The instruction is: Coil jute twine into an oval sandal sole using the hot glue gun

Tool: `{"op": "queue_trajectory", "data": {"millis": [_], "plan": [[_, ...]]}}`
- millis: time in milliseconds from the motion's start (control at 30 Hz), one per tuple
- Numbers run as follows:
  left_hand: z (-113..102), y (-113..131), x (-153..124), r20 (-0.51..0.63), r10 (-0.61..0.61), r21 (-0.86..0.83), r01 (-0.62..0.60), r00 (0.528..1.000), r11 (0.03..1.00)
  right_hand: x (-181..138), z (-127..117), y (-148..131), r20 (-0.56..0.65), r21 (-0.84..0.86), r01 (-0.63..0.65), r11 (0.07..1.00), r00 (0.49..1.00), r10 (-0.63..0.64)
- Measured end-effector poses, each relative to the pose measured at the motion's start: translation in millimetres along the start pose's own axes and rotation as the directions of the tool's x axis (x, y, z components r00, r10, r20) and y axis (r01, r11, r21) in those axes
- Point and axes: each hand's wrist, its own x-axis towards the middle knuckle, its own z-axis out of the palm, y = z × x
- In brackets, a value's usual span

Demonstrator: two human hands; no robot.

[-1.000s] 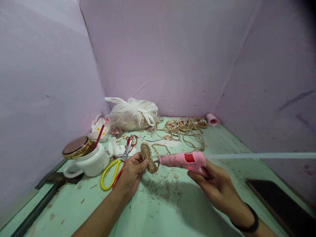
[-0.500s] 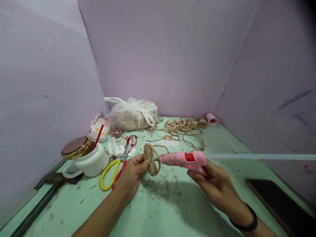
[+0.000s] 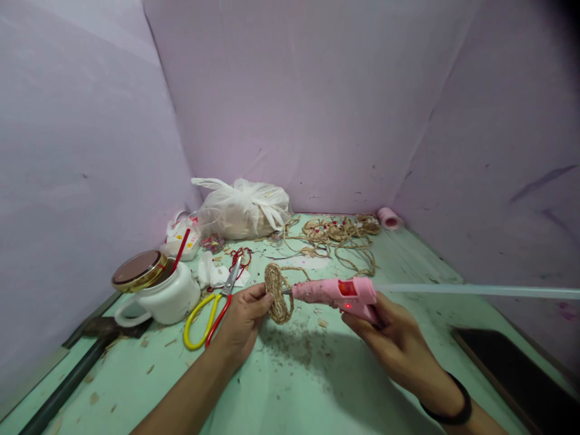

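1. The left hand (image 3: pixel 242 317) pinches the jute coil (image 3: pixel 275 294) by its left edge, thumb on top and fingers closed behind, and holds it on edge just above the table (image 3: pixel 290 393).
2. The right hand (image 3: pixel 394 344) is wrapped around the grip of the pink glue gun (image 3: pixel 338 294). Its nozzle meets the coil's right side and its red light is on.
3. Risk one, as I read it: the left fingertips sit just beside the nozzle, so hot glue seeping through the weave could burn them.
4. Risk two: the grip on the coil is a light pinch, so a hard push from the nozzle could tip it or loosen the outer wrap.
5. Risk three: the long glue stick (image 3: pixel 475 290) juts far to the right of the coil and could knock the wall there and jog the aim.
6. A tail of twine runs from the coil back to the loose twine pile (image 3: pixel 339 238), and a snag there could tug it.
7. The yellow-handled scissors (image 3: pixel 211 314) lie just left of the coil.
8. Further left stands a white mug (image 3: pixel 170 296) with a gold lid (image 3: pixel 138 270) tilted on it.
9. Behind the coil there is a knotted plastic bag (image 3: pixel 244 208), and a pink spool (image 3: pixel 389 219) sits far back right.
10. A dark slab (image 3: pixel 521 380) lies well right of the coil, with fibre crumbs (image 3: pixel 294 344) below it.
11. Nothing stands between nozzle and coil.
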Motion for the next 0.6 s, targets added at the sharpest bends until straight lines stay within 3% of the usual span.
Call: {"op": "queue_trajectory", "data": {"millis": [600], "plan": [[-0.2, 1.1, -0.2, -0.023, -0.001, -0.019, 0.001, 1.000, 1.000, 0.9, -1.3, -0.8, 0.030, -0.021, -0.020, 1.000, 0.999, 0.020]]}}
